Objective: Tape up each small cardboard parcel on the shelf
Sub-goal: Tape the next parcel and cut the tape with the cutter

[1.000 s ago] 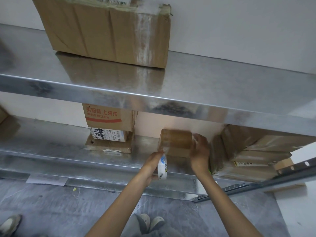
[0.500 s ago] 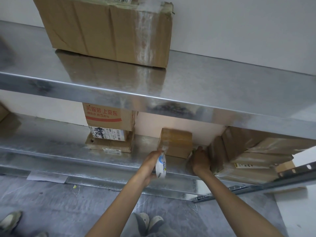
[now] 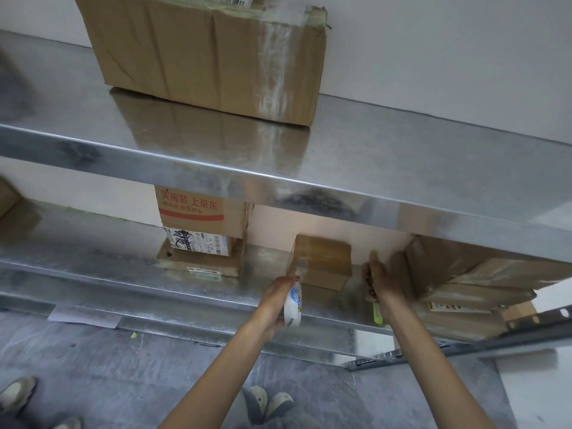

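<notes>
- Nearest: grey concrete floor (image 3: 93, 366). The person's pale shoes (image 3: 269, 400) show at the bottom edge.
- Two bare forearms reach up and away to the lower galvanised metal shelf (image 3: 123, 274).
- Left hand (image 3: 277, 301): fingers wrapped round a white roll of packing tape (image 3: 292, 306). The roll is held on edge, right at the parcel's front-left corner.
- A glossy clear strip seems to run from the roll onto the parcel's left face; where it ends is unclear.
- Right hand (image 3: 379, 280): fingers clenched round a lime-green utility cutter (image 3: 378, 318), whose ends stick out above and below the fist. The hand is just right of the parcel; I cannot tell whether it touches it.
- Task item: small brown cardboard parcel (image 3: 325, 261), lying on the lower shelf near the back wall, between the two hands.
- Left of it, well apart: a stack of cardboard boxes with red print (image 3: 198, 212).
- Right of it: a leaning pile of plain brown boxes (image 3: 464, 274).
- Farthest: upper metal shelf (image 3: 402, 168), bearing a large brown cardboard box (image 3: 210, 57).
</notes>
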Demonstrator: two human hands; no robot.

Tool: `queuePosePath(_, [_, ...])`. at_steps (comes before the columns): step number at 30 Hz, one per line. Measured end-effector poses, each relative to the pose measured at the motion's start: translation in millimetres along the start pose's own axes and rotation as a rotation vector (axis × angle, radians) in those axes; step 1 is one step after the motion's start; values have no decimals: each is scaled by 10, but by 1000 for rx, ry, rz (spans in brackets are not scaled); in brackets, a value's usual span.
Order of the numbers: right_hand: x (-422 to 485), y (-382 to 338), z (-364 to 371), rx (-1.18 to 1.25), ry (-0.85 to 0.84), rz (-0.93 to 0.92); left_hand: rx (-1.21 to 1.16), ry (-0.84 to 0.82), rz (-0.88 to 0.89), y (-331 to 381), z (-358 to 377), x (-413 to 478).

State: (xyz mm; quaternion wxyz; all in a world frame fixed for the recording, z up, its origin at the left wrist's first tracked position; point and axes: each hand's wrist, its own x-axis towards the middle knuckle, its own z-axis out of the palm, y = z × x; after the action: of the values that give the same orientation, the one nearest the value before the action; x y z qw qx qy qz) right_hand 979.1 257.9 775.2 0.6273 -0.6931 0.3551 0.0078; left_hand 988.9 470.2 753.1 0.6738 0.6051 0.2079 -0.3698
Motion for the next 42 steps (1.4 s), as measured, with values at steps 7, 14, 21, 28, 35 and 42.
queuePosePath(7, [-194,-263,231,400,-111,-205,-29,13,28,-52,13,5])
queuePosePath(14, [-327,-389,410,-100,35,-473,-49,3,34,-60,10,10])
queuePosePath(21, [-387,-367,482,-635,150,-652,-47,23,16,-52,20,36])
queuePosePath(28, [-592,-289,645,-316,73,-660,-26,16,45,-72,22,36])
queuePosePath(35, [-546,-236,783,-193,63,-494,-13,22,52,-74,33,41])
queuePosePath(42, [-497,-191,830,-192,36,-476,-39,18,57,-86,47,52])
